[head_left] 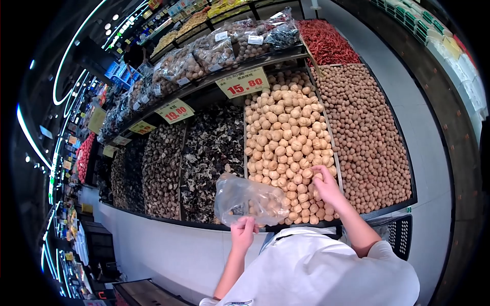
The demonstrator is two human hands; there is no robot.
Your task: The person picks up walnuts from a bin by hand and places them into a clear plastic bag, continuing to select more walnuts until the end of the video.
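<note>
My left hand [245, 227] is closed on the edge of a clear plastic bag [250, 196], which hangs over the front of the bins. Through the film a few roundish shapes show faintly near the bag's lower right. My right hand [328, 187] is at the right side of a bin of pale walnuts [286, 137], its fingers curled around a walnut that is mostly hidden by them. More walnuts lie under and around that hand.
Left of the walnuts is dried black fungus [212, 148], then dried mushrooms [162, 168]. Small brown round dried goods [365, 137] fill the right bin, with red dried chillies [329, 43] behind. Price signs [242, 83] and bagged goods [214, 53] line the shelf above.
</note>
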